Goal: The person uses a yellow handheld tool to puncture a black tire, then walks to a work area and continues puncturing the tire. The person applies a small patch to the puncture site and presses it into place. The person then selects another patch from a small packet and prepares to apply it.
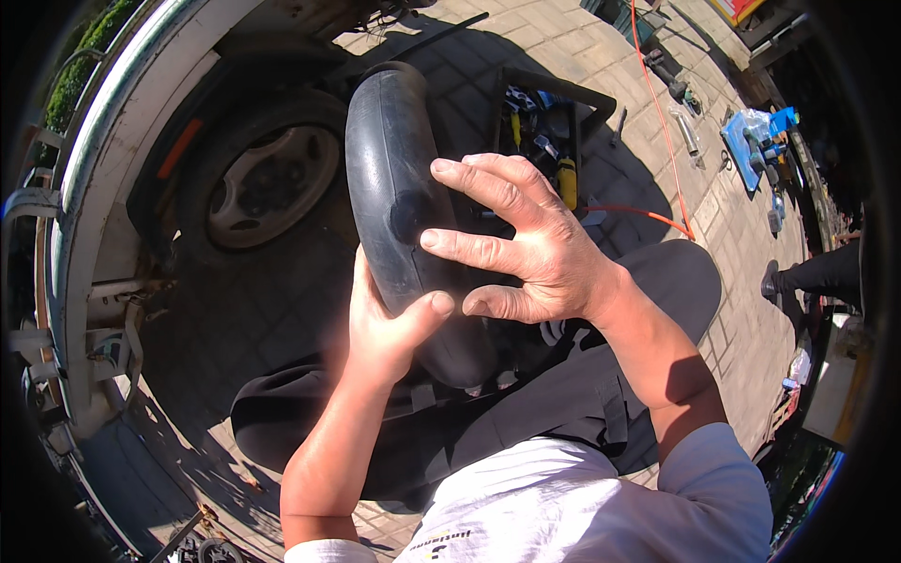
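Note:
An inflated black inner tube (375, 141) stands upright between my legs. My left hand (387, 328) is wrapped around its near side, with the thumb across the front and the other fingers hidden behind the rubber. A dark, round, patch-like spot (406, 218) shows on the tube's surface. Over the tube's right side is my right hand (540, 246), its fingers spread and bent, holding nothing. The fingertips of that hand lie at or just above the rubber close to the dark spot; whether they press on it I cannot tell.
To the left, a truck's wheel (272, 188) sits under pale bodywork (99, 178). Beyond the tube is a dark toolbox (591, 98) of tools. An orange hose (648, 94) crosses the paving. At right lie a blue tray (741, 155) and another person's leg (821, 269).

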